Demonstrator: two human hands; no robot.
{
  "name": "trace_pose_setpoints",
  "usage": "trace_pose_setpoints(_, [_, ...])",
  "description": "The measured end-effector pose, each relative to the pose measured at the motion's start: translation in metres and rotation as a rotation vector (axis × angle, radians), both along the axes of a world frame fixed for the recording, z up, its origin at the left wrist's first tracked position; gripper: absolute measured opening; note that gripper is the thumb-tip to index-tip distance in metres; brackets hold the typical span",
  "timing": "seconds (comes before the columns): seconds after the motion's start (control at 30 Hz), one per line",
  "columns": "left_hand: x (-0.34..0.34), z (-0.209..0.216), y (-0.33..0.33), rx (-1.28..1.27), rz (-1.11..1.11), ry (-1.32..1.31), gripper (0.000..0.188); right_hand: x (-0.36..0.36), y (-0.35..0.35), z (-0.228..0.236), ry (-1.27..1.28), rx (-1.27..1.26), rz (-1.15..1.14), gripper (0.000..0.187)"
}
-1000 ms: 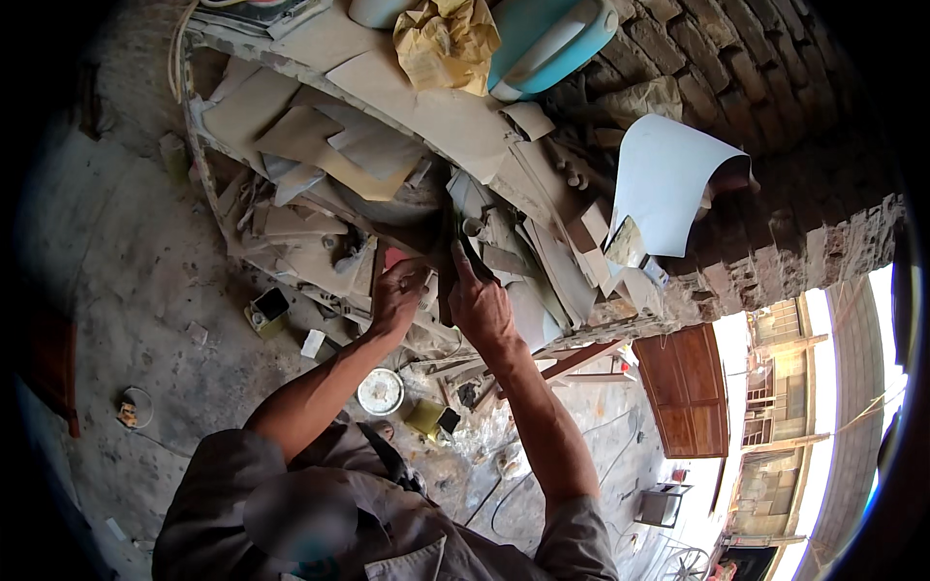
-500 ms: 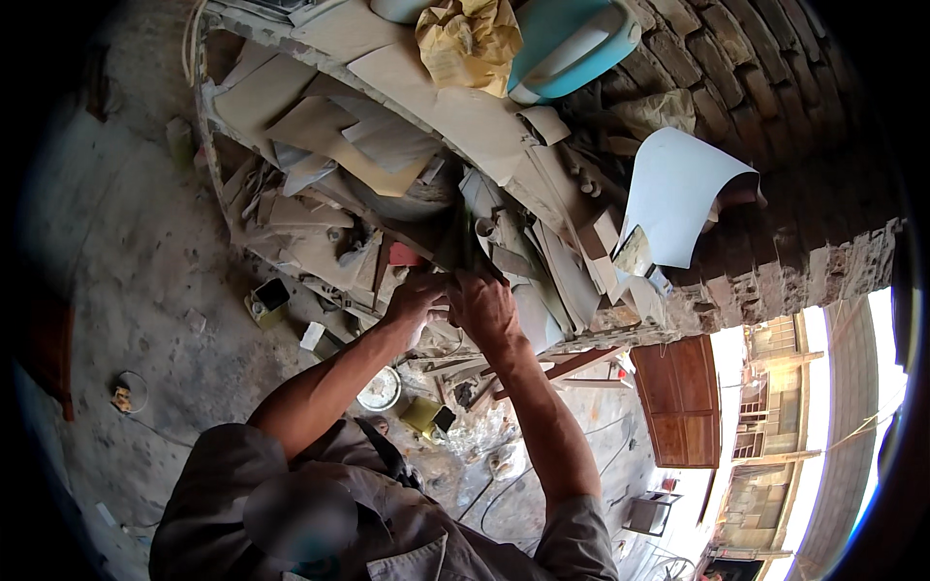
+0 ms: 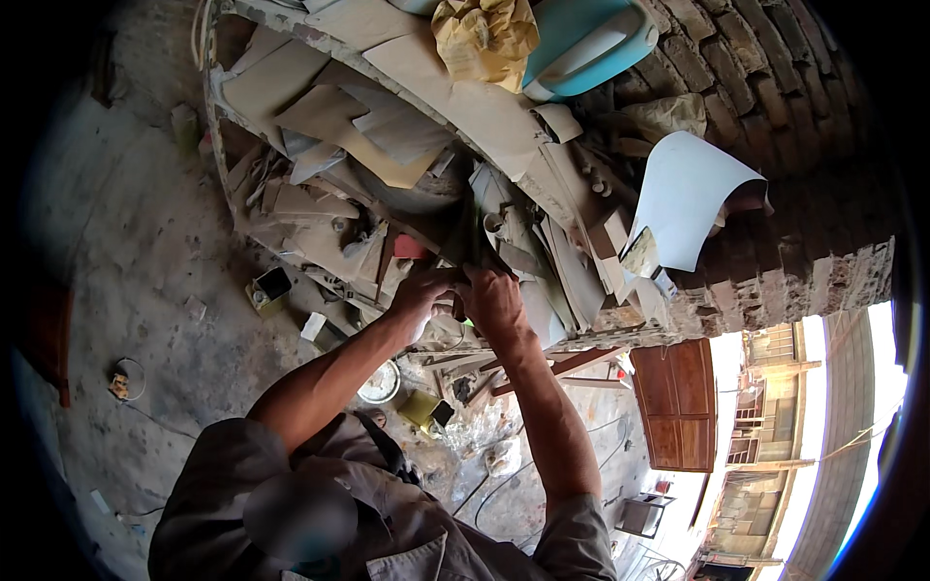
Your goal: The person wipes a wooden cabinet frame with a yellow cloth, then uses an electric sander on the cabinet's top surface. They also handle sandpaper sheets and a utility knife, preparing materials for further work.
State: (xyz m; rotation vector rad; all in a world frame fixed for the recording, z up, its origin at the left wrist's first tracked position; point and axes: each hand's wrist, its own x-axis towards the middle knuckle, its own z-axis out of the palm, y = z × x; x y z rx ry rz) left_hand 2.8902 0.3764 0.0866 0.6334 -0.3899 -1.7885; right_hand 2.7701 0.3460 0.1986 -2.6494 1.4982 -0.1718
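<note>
My left hand (image 3: 424,293) and my right hand (image 3: 494,302) are pressed close together at the edge of a heap of offcut boards and sheets (image 3: 387,126). Both close around a thin dark strip (image 3: 467,240) that sticks up out of the heap between them. A small red piece (image 3: 409,248) lies just left of my left hand. Pale, narrow board scraps (image 3: 567,266) stand on edge to the right of my right hand. The lower end of the dark strip is hidden behind my fingers.
On top of the heap lie a teal tub (image 3: 581,44) and a crumpled yellow bag (image 3: 484,39). A curled white sheet (image 3: 688,194) leans on the brick wall (image 3: 775,97). On the concrete floor are a small open box (image 3: 271,288), a white round container (image 3: 380,383), cables and a brown wooden panel (image 3: 678,402).
My hands have come together: the left one moved right from beside the red piece to meet the right one on the dark strip. The view shifted slightly.
</note>
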Motion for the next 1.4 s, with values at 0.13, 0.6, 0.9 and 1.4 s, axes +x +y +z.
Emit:
trace_pose_setpoints(0.13, [0.0,-0.003,0.0,-0.03,0.059,-0.106,0.028,-0.003,-0.003,-0.004,-0.054,-0.029,0.04,0.026])
trace_pose_setpoints(0.6, [-0.01,-0.008,-0.002,-0.177,0.319,-0.542,0.021,-0.002,-0.003,-0.003,-0.081,0.016,0.029,0.018])
trace_pose_setpoints(0.9, [-0.013,-0.016,-0.016,-0.22,0.348,-0.607,0.019,-0.005,-0.003,-0.003,-0.083,-0.034,-0.011,0.023])
trace_pose_setpoints(1.4, [0.012,0.037,-0.031,-0.116,0.133,-0.829,0.023,-0.003,0.012,-0.011,-0.081,-0.268,-0.013,0.027])
